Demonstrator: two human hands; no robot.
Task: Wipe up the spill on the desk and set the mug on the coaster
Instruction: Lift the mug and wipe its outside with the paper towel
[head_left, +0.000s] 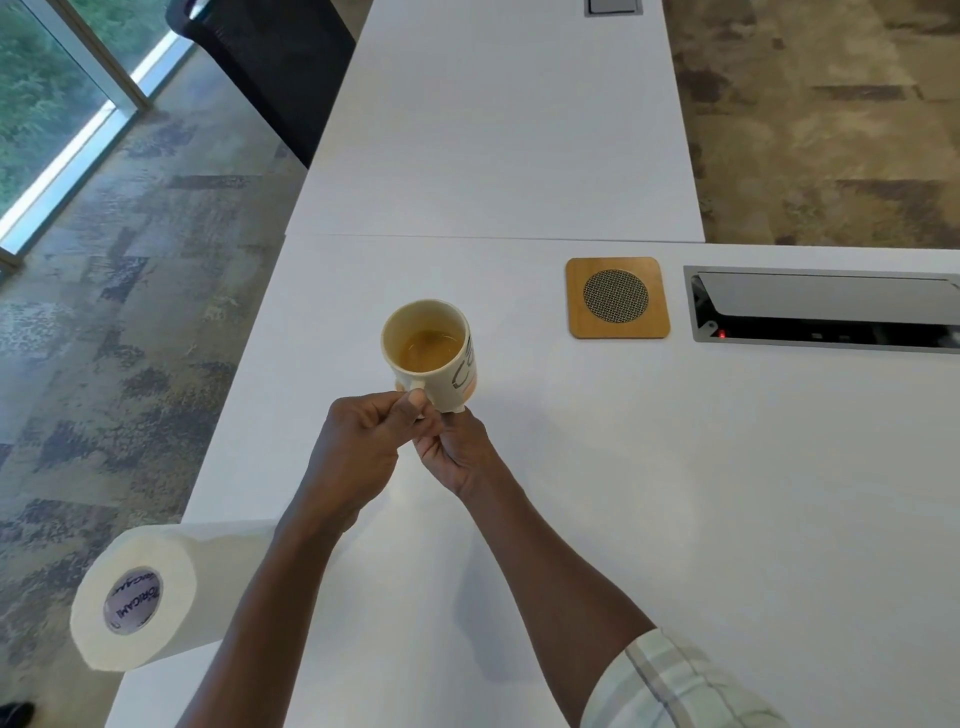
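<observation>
A cream mug (431, 348) with brown liquid in it is lifted slightly above the white desk (675, 493). My left hand (363, 447) pinches its handle, thumb on top. My right hand (457, 452) is closed right under the mug's base, next to my left hand. A small white scrap (456, 410), apparently paper towel, shows between its fingers and the mug. The square wooden coaster (618, 297) with a round mesh centre lies bare on the desk, to the right of and a little beyond the mug. I see no liquid on the desk surface.
A paper towel roll (140, 597) lies on its side at the desk's near left edge, partly overhanging. A metal cable box (826, 312) with its lid open sits right of the coaster. A black chair (270, 67) stands at the far left, beside a second desk.
</observation>
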